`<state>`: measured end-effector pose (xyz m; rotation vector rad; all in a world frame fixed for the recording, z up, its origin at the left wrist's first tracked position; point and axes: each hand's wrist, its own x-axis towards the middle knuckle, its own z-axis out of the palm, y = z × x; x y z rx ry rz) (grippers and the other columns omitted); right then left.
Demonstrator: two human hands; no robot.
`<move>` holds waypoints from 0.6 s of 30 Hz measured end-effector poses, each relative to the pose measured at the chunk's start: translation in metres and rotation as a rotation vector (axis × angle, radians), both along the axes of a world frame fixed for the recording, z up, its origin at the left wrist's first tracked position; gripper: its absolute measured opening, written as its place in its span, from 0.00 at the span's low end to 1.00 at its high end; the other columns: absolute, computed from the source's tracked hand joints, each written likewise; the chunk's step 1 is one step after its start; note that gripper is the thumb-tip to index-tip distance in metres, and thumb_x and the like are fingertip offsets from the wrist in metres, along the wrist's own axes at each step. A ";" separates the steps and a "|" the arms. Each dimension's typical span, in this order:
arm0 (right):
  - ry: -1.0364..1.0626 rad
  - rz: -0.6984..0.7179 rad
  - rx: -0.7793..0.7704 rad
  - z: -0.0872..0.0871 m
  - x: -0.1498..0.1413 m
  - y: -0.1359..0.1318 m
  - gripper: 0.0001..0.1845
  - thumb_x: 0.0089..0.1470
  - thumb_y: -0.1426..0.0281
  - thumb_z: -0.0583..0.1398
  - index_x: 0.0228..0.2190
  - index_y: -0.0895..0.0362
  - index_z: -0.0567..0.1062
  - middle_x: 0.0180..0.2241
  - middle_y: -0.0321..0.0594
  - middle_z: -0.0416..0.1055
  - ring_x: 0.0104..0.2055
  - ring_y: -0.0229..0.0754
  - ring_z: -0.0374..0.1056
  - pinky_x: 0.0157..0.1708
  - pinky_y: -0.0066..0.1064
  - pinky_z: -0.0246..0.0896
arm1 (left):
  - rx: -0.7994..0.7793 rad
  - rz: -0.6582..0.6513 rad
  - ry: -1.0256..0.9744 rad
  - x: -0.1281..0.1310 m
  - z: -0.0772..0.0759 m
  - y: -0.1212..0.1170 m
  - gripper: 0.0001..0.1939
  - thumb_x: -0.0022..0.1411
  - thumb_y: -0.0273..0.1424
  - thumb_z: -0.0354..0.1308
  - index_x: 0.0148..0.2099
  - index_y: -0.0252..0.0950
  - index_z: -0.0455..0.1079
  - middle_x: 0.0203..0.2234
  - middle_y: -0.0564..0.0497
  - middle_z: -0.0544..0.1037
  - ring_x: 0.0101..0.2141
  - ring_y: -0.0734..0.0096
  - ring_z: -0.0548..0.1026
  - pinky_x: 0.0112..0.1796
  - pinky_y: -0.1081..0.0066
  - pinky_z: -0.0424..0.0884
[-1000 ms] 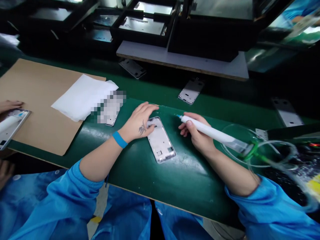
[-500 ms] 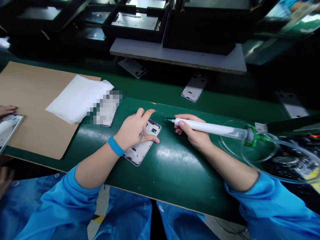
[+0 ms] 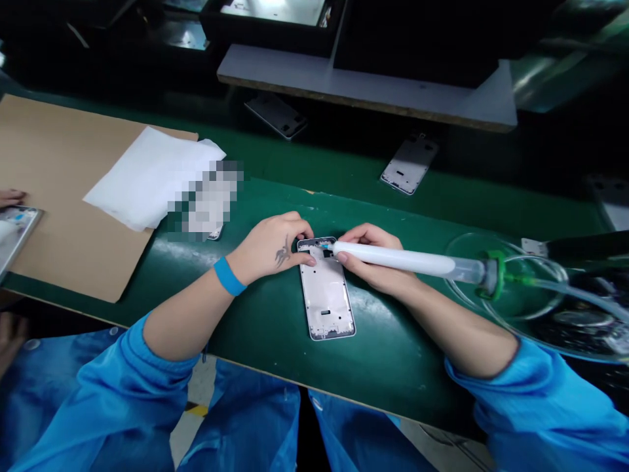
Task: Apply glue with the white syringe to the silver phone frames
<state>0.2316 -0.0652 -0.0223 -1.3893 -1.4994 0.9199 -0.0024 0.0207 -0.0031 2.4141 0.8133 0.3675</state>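
Observation:
A pale phone frame (image 3: 328, 298) with a dark top edge lies on the green table, nearly upright in my view. My left hand (image 3: 275, 246) grips its upper left corner, the thumb on its face and the fingers at the top edge. In my right hand (image 3: 376, 259) is a white-filled dispensing syringe (image 3: 417, 257), held like a pen. Its blue needle tip reaches the upper part of the frame, near the dark cutout. A green cap and a clear hose (image 3: 580, 295) are at the syringe's rear end.
White sheets (image 3: 142, 177) lie on brown cardboard (image 3: 73, 229) at left, beside a partly pixelated phone frame (image 3: 215, 233). More frames (image 3: 410, 164) (image 3: 278, 115) lie farther back, by a raised board (image 3: 368, 92). Another person's hand (image 3: 10, 198) is at far left.
The phone frame has swung from slanted to nearly upright and shifted right, with my left hand now at its top. My right hand has brought the syringe tip left onto the frame.

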 end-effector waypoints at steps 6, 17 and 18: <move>0.002 0.102 0.006 0.000 -0.001 -0.001 0.14 0.54 0.60 0.72 0.40 0.50 0.78 0.35 0.38 0.78 0.31 0.41 0.71 0.28 0.33 0.66 | 0.010 -0.018 0.035 0.000 0.005 0.003 0.24 0.64 0.51 0.66 0.46 0.33 0.76 0.39 0.47 0.78 0.36 0.64 0.75 0.34 0.67 0.66; -0.031 0.057 -0.053 -0.003 -0.001 0.000 0.15 0.55 0.58 0.72 0.40 0.49 0.78 0.33 0.38 0.76 0.30 0.42 0.70 0.28 0.33 0.67 | -0.002 -0.006 0.042 0.004 0.003 0.002 0.23 0.60 0.48 0.70 0.45 0.34 0.76 0.40 0.48 0.78 0.36 0.65 0.75 0.34 0.68 0.65; -0.033 0.054 -0.056 -0.002 -0.002 0.000 0.15 0.55 0.58 0.72 0.40 0.49 0.78 0.33 0.38 0.76 0.30 0.41 0.70 0.28 0.33 0.67 | 0.001 -0.005 0.042 0.004 0.002 0.002 0.23 0.60 0.48 0.70 0.45 0.34 0.76 0.40 0.48 0.78 0.36 0.65 0.75 0.34 0.68 0.65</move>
